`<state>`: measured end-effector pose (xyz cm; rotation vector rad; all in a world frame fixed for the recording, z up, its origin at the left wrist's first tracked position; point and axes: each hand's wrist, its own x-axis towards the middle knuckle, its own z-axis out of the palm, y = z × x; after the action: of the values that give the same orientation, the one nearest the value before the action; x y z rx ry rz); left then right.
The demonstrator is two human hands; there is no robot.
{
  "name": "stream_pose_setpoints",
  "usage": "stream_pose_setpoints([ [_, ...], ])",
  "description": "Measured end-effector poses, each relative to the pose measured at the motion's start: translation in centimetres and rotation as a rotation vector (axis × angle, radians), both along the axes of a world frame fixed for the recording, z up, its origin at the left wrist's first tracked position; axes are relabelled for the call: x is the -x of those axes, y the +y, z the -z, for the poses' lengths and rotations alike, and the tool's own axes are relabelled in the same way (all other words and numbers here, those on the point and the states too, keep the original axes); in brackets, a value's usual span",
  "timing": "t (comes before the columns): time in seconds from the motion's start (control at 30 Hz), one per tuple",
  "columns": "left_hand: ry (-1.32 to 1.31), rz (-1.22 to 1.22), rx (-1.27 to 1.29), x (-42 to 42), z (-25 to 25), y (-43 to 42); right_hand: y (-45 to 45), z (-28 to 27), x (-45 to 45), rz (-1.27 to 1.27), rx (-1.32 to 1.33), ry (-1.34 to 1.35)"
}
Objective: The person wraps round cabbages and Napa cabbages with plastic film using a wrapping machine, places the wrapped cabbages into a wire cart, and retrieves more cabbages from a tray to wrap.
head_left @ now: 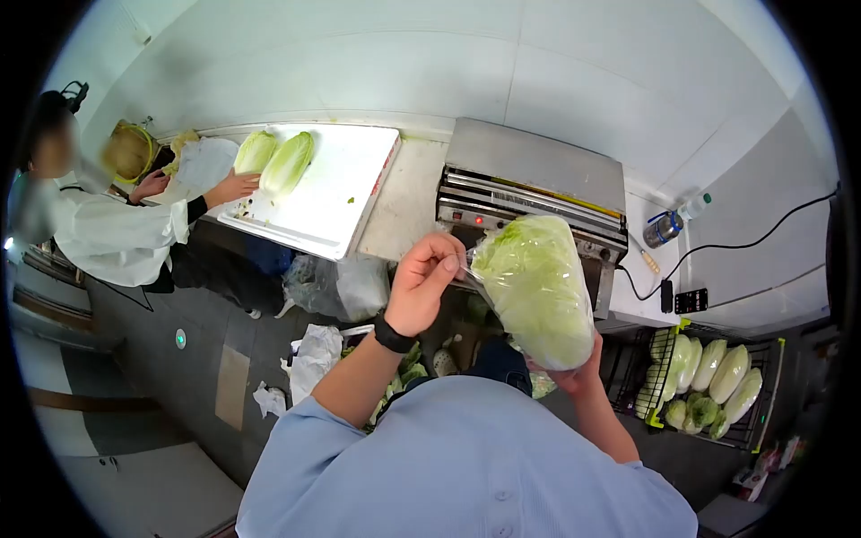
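A napa cabbage (538, 291) in clear plastic film is held up in front of my body, tilted. With finger and thumb pinched together, my left hand (426, 280) grips a gathered end of the plastic film (473, 266) at the cabbage's left side. My right hand (578, 366) holds the cabbage from below at its lower right end; most of those fingers are hidden behind it. Just beyond the cabbage stands a metal film-wrapping machine (538, 166) with a small red light lit on its front.
At left, a co-worker's hand (235, 186) touches one of two cabbages (287, 163) on a white tray (377, 193). A wire cart (664, 377) with several wrapped cabbages stands at right. Bottles (664, 229), a phone (691, 300) and a black cord lie beside the machine. Bags (336, 287) are below the counter.
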<state>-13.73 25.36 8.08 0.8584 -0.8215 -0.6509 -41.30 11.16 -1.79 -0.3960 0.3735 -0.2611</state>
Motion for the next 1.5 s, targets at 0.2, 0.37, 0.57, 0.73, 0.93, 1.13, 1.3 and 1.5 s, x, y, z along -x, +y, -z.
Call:
stream_pose_setpoints([
  [0.2, 0.047, -0.257, -0.089, 4.6, 0.0, -0.7, 2.9, -0.5, 1.8, 0.075, -0.063, -0.040],
  [0.37, 0.349, -0.118, -0.118, 8.9, -1.4, -0.5, 4.8, 0.5, 5.0, 0.178, -0.027, 0.043],
  [0.57, 0.241, 0.069, -0.101, 15.0, -0.8, -0.5, 5.0, 1.9, 9.9, 0.222, -0.115, -0.150],
  [0.73, -0.977, -0.490, 0.113, 16.6, -4.8, 0.9, 6.4, -0.1, 13.0, 0.357, -0.074, -0.124],
  [0.93, -0.589, -0.150, 0.073, 20.3, -5.9, 1.9, 6.6, 3.1, 17.7, 0.194, 0.054, -0.203],
  [1.13, -0.679, 0.196, -0.089, 18.9, -9.5, 4.3, 8.6, 2.8, 18.8, 0.250, 0.048, -0.147],
  [1.3, -0.631, 0.164, -0.160, 18.8, -9.8, 5.7, 9.6, 2.0, 18.3, 0.295, 0.067, 0.016],
  [1.5, -0.812, 0.193, -0.300, 15.2, -12.2, 6.1, 10.1, 2.0, 16.0, 0.287, 0.065, -0.044],
])
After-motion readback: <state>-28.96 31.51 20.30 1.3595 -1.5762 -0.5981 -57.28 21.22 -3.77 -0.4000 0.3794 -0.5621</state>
